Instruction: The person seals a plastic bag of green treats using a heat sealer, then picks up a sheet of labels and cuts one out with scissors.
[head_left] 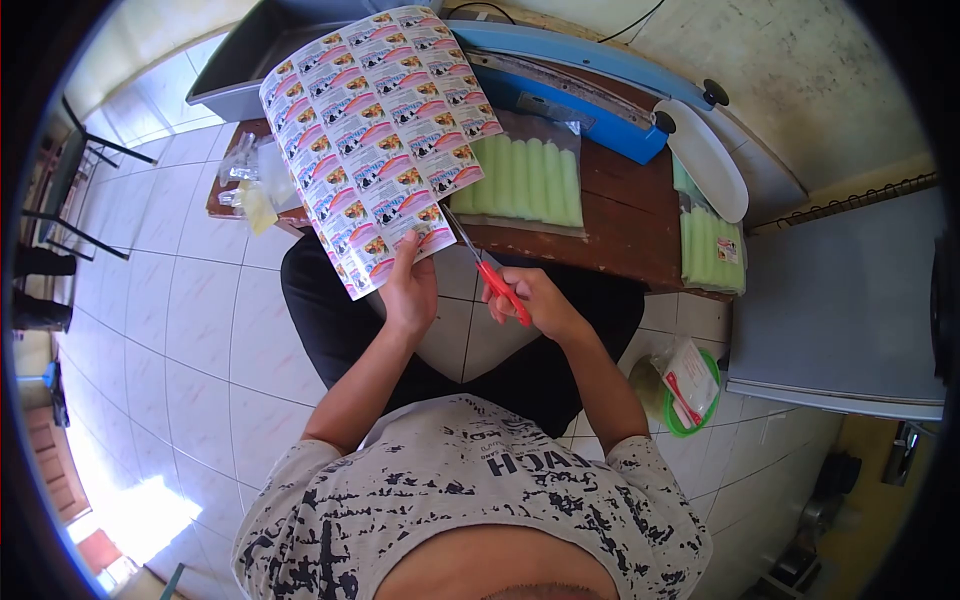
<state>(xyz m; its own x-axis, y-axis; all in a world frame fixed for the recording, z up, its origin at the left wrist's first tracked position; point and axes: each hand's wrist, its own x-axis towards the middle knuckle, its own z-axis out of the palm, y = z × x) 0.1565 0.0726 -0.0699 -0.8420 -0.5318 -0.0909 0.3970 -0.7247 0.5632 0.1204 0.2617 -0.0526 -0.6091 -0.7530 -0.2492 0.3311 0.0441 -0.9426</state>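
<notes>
A large sheet of printed labels (375, 130) curves up from my left hand (410, 290), whose thumb presses on its lower edge. My right hand (535, 301) grips red-handled scissors (503, 292). Their blades point up and left, at the cut right edge of the sheet. Part of the lower right of the sheet is cut away, leaving a stepped edge. Behind the sheet, a clear bag of pale green sticks (530, 180) lies on the brown wooden table (620, 225), partly covered by the sheet.
A blue sealing machine (570, 105) stands at the table's back, beside a white oval tray (708, 160). More packed green sticks (708, 245) lie at the right edge. A grey bin (235, 85) and plastic bags (255, 185) are at the left. A green basket (692, 395) sits low right.
</notes>
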